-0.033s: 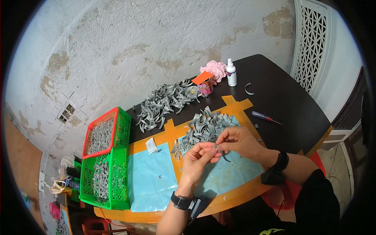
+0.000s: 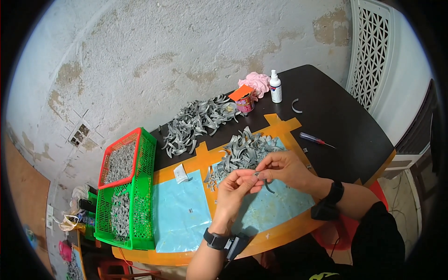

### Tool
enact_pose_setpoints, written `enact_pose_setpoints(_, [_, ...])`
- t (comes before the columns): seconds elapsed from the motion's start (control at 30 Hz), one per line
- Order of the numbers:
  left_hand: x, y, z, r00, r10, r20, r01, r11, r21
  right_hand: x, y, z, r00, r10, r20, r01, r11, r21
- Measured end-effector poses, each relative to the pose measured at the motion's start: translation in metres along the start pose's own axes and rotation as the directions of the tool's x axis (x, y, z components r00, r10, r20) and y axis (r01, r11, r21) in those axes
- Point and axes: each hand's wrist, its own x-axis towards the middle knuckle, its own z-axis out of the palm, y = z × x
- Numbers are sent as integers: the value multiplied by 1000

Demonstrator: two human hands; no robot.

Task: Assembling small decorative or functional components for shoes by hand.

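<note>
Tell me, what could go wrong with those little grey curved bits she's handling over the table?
The curved grey piece pinched between the left hand and right hand is small, so it might slip and vanish into the loose grey pile just beyond. The red-handled screwdriver lies loose near the right forearm, so an elbow could perhaps knock it off the dark table.

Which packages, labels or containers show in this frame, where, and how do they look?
Spray bottle: far side of the dark table, upright, white with a label band.
Small can: left of the bottle, round, printed wrap, orange card on top.
Small sachet: on the orange strip beside the green basket, flat, white.
No screens or signs.
</note>
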Motion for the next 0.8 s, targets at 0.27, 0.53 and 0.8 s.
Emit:
enact_pose_setpoints(0.27, [3, 0, -5, 998, -12, -69, 0, 986, -164, 3, 8, -1, 994, -108, 3, 108, 993, -41])
enact_pose_setpoints(0.53, [3, -8, -4, 998, 31, 50, -30, 999, -11, 2, 1, -3, 1000, 21, -24, -22, 999, -42])
enact_pose_setpoints(0.8, [4, -9, -8, 996, 73, -41, -75, 996, -54, 2, -2, -3, 999, 34, -23, -32, 996, 85])
